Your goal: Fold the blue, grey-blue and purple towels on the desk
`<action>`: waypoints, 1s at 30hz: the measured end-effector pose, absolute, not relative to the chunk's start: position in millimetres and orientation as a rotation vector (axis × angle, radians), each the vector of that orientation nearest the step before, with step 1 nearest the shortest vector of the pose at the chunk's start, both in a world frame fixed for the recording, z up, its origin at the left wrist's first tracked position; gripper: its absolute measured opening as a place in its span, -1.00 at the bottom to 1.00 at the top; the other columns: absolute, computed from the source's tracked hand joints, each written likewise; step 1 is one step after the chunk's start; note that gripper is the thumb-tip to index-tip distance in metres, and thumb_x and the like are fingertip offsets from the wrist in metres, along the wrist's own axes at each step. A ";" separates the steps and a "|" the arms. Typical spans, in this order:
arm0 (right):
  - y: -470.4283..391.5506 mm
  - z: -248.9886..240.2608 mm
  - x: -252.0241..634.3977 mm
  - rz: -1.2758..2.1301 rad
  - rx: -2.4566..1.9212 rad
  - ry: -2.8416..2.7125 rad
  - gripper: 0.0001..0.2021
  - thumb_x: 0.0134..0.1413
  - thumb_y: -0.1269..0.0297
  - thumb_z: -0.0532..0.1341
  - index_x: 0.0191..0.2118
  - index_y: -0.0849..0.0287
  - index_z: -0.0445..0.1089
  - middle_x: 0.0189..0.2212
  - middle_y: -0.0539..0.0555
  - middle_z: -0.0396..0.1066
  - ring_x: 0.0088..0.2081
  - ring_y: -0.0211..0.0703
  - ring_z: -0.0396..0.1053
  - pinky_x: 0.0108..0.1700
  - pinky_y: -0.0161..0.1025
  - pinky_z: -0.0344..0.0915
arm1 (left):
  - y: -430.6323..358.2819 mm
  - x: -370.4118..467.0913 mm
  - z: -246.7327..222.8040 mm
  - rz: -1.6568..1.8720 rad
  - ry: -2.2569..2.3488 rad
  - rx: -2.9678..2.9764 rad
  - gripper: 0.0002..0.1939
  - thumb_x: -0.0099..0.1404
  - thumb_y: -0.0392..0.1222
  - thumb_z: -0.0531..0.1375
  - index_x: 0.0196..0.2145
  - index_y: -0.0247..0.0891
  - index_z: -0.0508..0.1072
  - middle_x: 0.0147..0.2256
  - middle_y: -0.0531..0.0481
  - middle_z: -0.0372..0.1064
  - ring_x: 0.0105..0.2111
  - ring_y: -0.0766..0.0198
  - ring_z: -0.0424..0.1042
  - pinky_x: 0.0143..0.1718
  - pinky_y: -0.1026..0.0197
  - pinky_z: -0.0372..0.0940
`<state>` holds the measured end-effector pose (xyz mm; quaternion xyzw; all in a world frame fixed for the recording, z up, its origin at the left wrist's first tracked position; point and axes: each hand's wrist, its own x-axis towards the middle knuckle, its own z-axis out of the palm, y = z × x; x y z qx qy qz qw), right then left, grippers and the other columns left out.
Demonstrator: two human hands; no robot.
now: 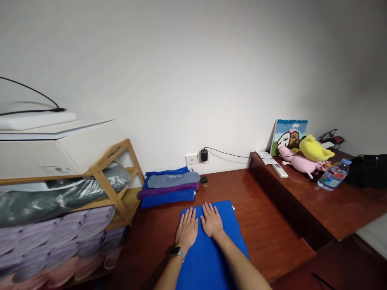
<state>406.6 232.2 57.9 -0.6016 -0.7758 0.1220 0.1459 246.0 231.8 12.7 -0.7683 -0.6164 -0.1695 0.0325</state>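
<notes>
Blue cloth [202, 262] lies spread on the reddish-brown table [256, 217], directly before the wearer, its near end running out of view at the lower edge. Both hands rest upon its far part, palms down: the left hand [186, 229], with a watch [175, 251] at the wrist, near the left edge, and the right hand [212, 220] just beside it, a narrow gap of fabric between them. The grip of each is fully open, fingers extended and pointing away from the wearer, pressed to or resting on the surface, with nothing clasped. A small white tag [233, 208] projects at the far right corner. Beyond the left hand, near the wall, sits a stack of folded cloths, in which a grey cloth [169, 181] lies above a purple cloth [166, 191] and a blue one [167, 198]. A black charger [204, 155] is plugged into the wall above, its cord [232, 154] trailing to the right. On the raised surface at right stand a picture [282, 139], a pink toy [298, 163], a yellow toy [314, 149], a remote [280, 170] and a tilted bottle [332, 177]. At left, a wooden rack [111, 196] holds lilac slippers [65, 229], with a white box [27, 157] on top.
</notes>
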 end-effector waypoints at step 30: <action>198.2 63.4 402.6 0.375 -1.586 -2.277 -0.40 0.55 0.09 -0.18 0.53 0.20 0.05 0.51 0.12 0.01 0.54 -0.04 -0.12 0.54 0.03 -0.17 | 196.4 253.6 8.5 -0.517 -1.893 -2.319 -0.38 0.52 -0.15 -0.16 0.41 -0.38 0.28 0.42 -0.25 0.20 0.45 0.02 0.15 0.46 -0.12 0.08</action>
